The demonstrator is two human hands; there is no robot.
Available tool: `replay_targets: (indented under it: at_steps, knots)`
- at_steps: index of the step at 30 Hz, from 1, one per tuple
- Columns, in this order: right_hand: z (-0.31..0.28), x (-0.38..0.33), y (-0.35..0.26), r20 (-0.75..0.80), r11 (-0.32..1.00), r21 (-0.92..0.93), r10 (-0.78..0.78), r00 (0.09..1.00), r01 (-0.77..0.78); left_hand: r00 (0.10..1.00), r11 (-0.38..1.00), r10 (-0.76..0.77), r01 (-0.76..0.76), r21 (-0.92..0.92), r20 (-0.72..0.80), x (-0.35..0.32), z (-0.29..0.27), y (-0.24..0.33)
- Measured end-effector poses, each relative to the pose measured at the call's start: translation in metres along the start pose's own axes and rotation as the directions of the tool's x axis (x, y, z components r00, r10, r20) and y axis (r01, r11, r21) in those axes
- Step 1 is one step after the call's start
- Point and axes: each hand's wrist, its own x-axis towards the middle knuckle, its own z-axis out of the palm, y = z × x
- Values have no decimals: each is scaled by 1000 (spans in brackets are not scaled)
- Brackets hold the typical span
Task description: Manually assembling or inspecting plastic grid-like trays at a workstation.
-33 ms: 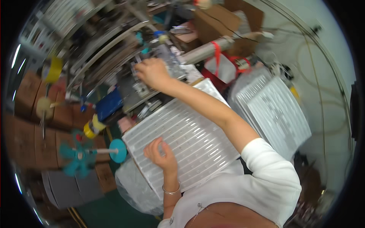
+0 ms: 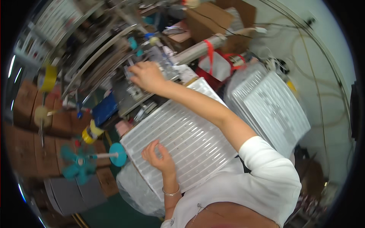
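A: What is the left hand (image 2: 159, 157) doing on that white ribbed tray (image 2: 182, 133)?

B: It is resting near the tray's lower left corner with its fingers curled loosely against the ribs, seemingly steadying the tray, which is lying tilted across the person's lap area, over a clear plastic bag (image 2: 137, 192).

A: And the right hand (image 2: 146, 76)?

B: It is reaching far forward over the tray's top edge to the cluttered metal machine (image 2: 131, 93). Its fingers are bunched together toward something small there; what they are pinching, if anything, cannot be told.

A: Why is a second tray sitting off to the right?

B: A stack of similar white trays (image 2: 273, 106) is leaning there inside plastic, probably being kept within arm's reach.
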Motion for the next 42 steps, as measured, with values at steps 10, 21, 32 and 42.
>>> replay_targets:
  at_steps: [10,21,32,42]
  knots:
    - [-185,-115,80,151,909,109,386,910,-403,975,974,-219,220,-54,25,-16,2,-4]
    - [-298,-350,265,86,316,-849,874,478,-424,988,986,-137,142,-90,65,5,17,15]
    - [-318,-341,287,-30,346,-775,815,578,-529,953,941,-287,300,-159,98,19,15,-12]
    - [-274,-141,149,23,600,522,700,713,-606,946,930,-315,324,-174,81,45,29,-20]
